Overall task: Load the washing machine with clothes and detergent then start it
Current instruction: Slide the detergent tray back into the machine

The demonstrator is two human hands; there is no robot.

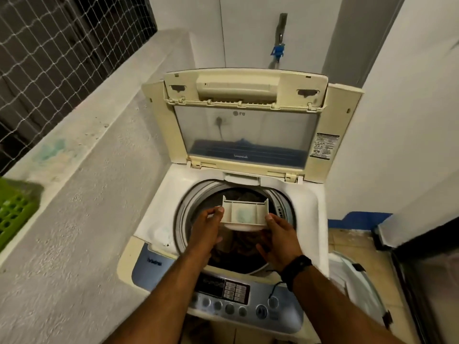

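Observation:
A top-loading washing machine [154, 219] stands in front of me with its lid [246, 135] folded up against the wall. Dark clothes [238, 247] lie in the drum. Over the drum opening I hold a white detergent drawer [244, 213] with pale powder in its middle compartment. My left hand [207, 225] grips its left end with thumb on top. My right hand [279, 235] grips its right end. The control panel [233, 294] with round buttons lies below my wrists.
A rough concrete ledge [82, 150] runs along the left, with a green plastic basket [13, 209] on it and netted bars above. A tap with a blue fitting [278, 54] is on the back wall. A white bin [357, 281] and a dark appliance [429, 281] stand at the right.

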